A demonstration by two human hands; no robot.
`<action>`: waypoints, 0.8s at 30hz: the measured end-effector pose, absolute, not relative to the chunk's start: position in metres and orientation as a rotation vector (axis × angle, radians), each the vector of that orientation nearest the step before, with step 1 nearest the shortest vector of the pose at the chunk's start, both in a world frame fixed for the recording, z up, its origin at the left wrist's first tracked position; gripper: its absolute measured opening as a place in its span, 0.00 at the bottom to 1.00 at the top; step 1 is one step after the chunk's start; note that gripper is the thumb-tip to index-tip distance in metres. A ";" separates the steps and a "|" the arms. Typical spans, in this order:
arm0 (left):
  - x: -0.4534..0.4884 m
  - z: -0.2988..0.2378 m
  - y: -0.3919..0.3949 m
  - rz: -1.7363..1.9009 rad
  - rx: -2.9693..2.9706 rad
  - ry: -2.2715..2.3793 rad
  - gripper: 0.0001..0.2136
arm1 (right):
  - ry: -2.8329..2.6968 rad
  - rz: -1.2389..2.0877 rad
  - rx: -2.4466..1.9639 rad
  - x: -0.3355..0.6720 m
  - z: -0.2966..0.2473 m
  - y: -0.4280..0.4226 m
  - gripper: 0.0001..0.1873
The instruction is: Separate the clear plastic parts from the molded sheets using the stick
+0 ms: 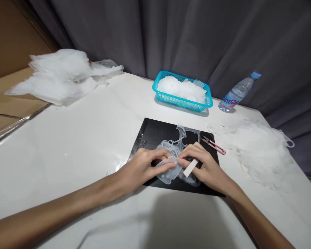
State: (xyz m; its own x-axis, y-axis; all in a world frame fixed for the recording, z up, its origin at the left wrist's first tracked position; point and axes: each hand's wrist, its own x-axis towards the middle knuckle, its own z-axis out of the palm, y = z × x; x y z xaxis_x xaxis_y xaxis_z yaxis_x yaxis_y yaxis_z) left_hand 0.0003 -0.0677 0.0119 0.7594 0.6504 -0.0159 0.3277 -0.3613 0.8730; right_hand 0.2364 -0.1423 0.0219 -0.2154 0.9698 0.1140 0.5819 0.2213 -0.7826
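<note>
A translucent silicone sheet part (175, 147) lies on a black mat (152, 133) in the middle of the white table. My left hand (142, 166) pinches and lifts a flap of this part at its near edge. My right hand (203, 162) meets it from the right, its fingertips pressed on the same flap. A small white flat tool (190, 168) is tucked in my right hand and points down toward me.
Pink snips (214, 145) lie at the mat's right edge. A heap of translucent trimmings (259, 152) sits to the right, a turquoise basket (181, 100) of parts behind, a water bottle (237, 92) beside it, and a pile of clear bags (59, 76) at far left.
</note>
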 end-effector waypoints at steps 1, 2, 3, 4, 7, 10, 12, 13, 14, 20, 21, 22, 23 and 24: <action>0.000 0.013 -0.067 0.421 1.973 0.742 0.16 | -1.868 0.845 -1.407 0.236 0.022 -0.142 0.07; 0.001 0.015 -0.067 0.427 1.969 0.745 0.15 | -1.846 0.863 -1.389 0.235 0.022 -0.142 0.08; 0.001 0.017 -0.066 0.435 1.963 0.747 0.15 | -1.824 0.875 -1.371 0.235 0.022 -0.142 0.08; 0.001 0.018 -0.066 0.439 1.958 0.746 0.15 | -1.803 0.883 -1.353 0.235 0.023 -0.141 0.08; 0.003 0.021 -0.065 0.426 1.989 0.724 0.14 | -1.781 0.903 -1.309 0.234 0.026 -0.142 0.09; 0.003 0.018 -0.068 0.418 2.142 0.675 0.16 | -1.801 0.831 -1.340 0.227 0.026 -0.142 0.11; 0.003 0.015 -0.072 0.478 2.343 0.569 0.17 | -1.808 0.699 -1.437 0.220 0.022 -0.141 0.13; 0.003 0.013 -0.074 0.530 2.457 0.490 0.17 | -1.811 0.616 -1.491 0.217 0.019 -0.139 0.13; 0.002 0.011 -0.076 0.587 2.561 0.404 0.17 | -1.819 0.532 -1.540 0.215 0.015 -0.137 0.13; -0.002 0.008 -0.077 0.650 2.436 0.429 0.11 | -1.821 0.019 -1.791 0.235 -0.004 -0.112 0.12; -0.001 0.009 -0.075 0.602 2.315 0.504 0.11 | -1.802 -0.028 -1.812 0.242 -0.007 -0.108 0.12; -0.001 0.011 -0.072 0.550 2.193 0.568 0.11 | -1.788 -0.059 -1.818 0.248 -0.008 -0.104 0.12; 0.000 0.012 -0.070 0.505 2.078 0.620 0.12 | -1.782 -0.078 -1.814 0.253 -0.009 -0.102 0.12; 0.002 0.013 -0.067 0.478 1.973 0.660 0.12 | -1.775 -0.090 -1.804 0.258 -0.008 -0.100 0.12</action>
